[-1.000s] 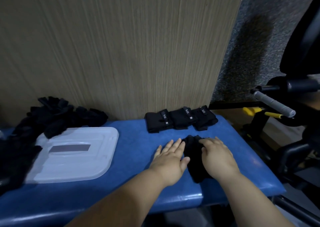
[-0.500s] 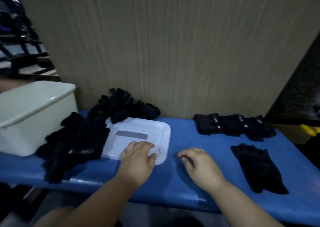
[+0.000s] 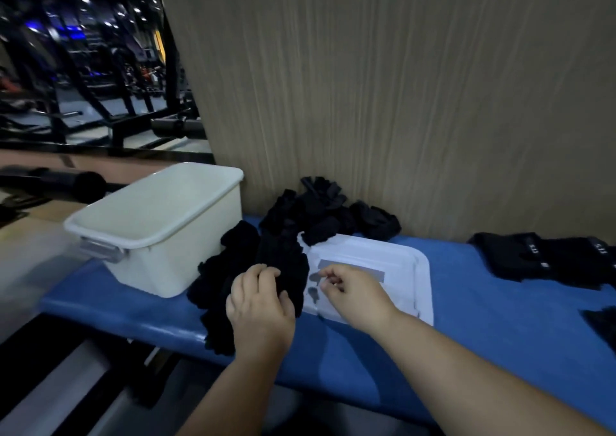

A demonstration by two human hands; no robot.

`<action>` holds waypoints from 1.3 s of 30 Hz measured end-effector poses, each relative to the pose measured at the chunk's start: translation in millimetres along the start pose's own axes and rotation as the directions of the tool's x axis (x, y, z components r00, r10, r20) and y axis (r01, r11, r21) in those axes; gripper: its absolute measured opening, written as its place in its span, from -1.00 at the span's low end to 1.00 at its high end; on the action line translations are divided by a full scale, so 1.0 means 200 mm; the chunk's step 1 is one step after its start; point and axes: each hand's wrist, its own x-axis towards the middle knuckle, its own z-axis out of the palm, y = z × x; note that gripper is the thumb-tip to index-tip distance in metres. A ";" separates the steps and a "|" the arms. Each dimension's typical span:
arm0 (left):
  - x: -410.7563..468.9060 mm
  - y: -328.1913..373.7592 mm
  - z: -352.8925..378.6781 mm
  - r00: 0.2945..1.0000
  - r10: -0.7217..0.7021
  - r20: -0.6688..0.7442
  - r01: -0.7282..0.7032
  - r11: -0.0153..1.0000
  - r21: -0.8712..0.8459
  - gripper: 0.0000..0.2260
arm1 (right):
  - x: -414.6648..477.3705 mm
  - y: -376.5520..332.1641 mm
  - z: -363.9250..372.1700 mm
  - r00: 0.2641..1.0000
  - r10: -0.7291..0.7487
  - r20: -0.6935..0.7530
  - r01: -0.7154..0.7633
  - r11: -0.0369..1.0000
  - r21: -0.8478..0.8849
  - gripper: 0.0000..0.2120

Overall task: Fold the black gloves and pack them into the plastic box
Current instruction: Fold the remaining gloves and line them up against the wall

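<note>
A heap of loose black gloves [image 3: 286, 249] lies on the blue padded bench [image 3: 483, 329], between the white plastic box [image 3: 160, 229] and its flat white lid [image 3: 393, 269]. My left hand [image 3: 260, 305] rests on the near part of the heap, fingers curled into a glove. Over the lid's left edge, right beside the heap, hovers my right hand [image 3: 350, 290] with fingers bent and nothing visibly in it. Folded black gloves [image 3: 540, 257] sit in a row at the right by the wall. One more flat glove [image 3: 603, 325] shows at the right edge.
A wood-grain panel [image 3: 383, 102] rises directly behind the bench. Gym machines and a black roller pad [image 3: 176, 127] stand at the left beyond the box. The bench's front edge is just below my wrists.
My view has swung left from the folded gloves to the box and heap. Both hands moved left: the left from the lid onto the heap, the right from the bench to the lid's left edge.
</note>
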 end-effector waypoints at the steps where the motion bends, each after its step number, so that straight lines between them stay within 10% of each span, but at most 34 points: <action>1: 0.00 -0.01 0.01 1.000 -0.003 0.023 0.003 1.000 0.003 -0.72 | 0.02 -0.03 0.02 1.000 0.020 0.019 -0.020 1.000 0.019 -0.74; 14: 0.07 -0.01 0.02 0.992 -0.002 0.126 0.029 0.977 -0.209 -0.64 | 0.22 -0.11 0.15 0.973 0.228 -0.040 -0.218 0.962 0.165 -0.68; 26: 0.02 0.32 0.04 0.940 0.160 0.301 -0.050 0.938 -0.343 -0.75 | 0.01 0.04 -0.21 0.937 0.201 -0.286 -0.047 0.884 0.465 -0.77; 39: -0.13 0.81 0.23 0.657 0.231 0.718 0.544 0.514 -0.663 -0.64 | -0.43 0.35 -0.61 0.961 0.160 -0.224 0.018 0.776 0.631 -0.68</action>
